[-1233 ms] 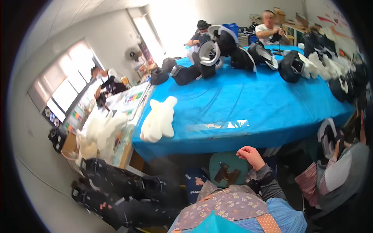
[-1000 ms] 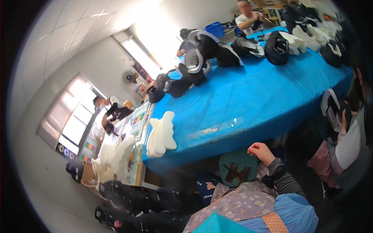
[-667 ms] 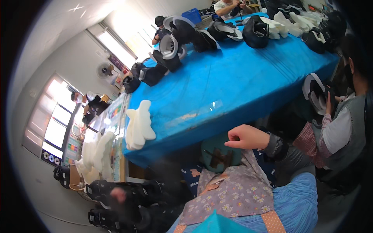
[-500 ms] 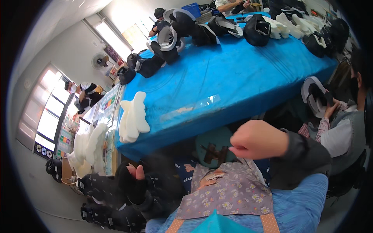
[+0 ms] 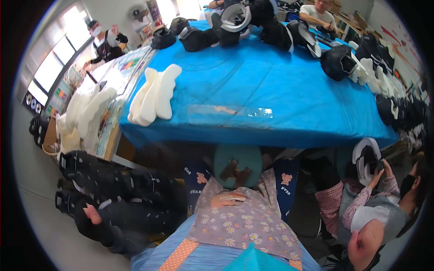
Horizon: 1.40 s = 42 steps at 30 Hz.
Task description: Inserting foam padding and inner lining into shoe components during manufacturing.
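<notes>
My left hand [image 5: 93, 214] is low on the left, in a black covering that leaves fingertips bare. It is nearest to a pile of black padded pieces with straps [image 5: 108, 180]; the rest of its fingers is hard to make out against the black. Off at the lower right, my right hand [image 5: 365, 244] is curled into a loose fist with nothing visible in it, close to the seated co-worker. A flowered apron [image 5: 248, 221] covers my lap. Before my knees is a round teal seat [image 5: 221, 158] with a brown object [image 5: 235, 174] on it.
White foam pieces [image 5: 156, 97] stand at the near left corner of the blue table [image 5: 266, 86]; more foam [image 5: 90, 113] is on the side table. Black padded shells [image 5: 337, 63] line the far edge. A co-worker at right holds a white-rimmed black shell [image 5: 367, 156]. Others work farther back.
My hands have moved apart: the left lower and to the left, the right from before the table down to the lower right. The whole view has turned and levelled.
</notes>
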{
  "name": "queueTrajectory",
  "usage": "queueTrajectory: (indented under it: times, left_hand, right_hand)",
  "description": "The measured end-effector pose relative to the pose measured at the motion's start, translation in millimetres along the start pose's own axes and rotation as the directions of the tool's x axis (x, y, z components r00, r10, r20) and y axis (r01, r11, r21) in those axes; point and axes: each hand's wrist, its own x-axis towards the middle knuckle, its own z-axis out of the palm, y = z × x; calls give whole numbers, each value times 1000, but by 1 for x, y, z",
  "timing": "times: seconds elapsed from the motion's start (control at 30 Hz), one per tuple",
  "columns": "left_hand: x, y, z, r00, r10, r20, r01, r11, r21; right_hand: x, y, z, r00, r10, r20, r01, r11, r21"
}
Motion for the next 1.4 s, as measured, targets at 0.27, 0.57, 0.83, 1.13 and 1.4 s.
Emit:
queueTrajectory:
  times: [0.27, 0.57, 0.83, 1.13, 1.4]
  left_hand:
    - [-34, -12, 51, 984, -19, 178, 55, 978, -201]
    - [-27, 117, 132, 725, 645, 241, -324, 629, -707]
    - [-40, 120, 106, 441, 808, 389, -252, 528, -811]
    - [-101, 75, 142, 577, 176, 798, 545, 645, -536]
    - [-68, 56, 121, 689, 165, 706, 219, 881, -419]
  right_hand:
    - [-9, 41, 77, 995, 94, -19, -86, 965, 248]
    - [115, 8, 177, 838, -546, 7, 454, 704, 546]
    - [103, 19, 145, 814, -568, 117, 435, 731, 525]
    - [29, 192, 436, 690, 692, -212, -654, 722, 227]
    - [60, 172, 392, 804, 540, -249, -505, 841, 191]
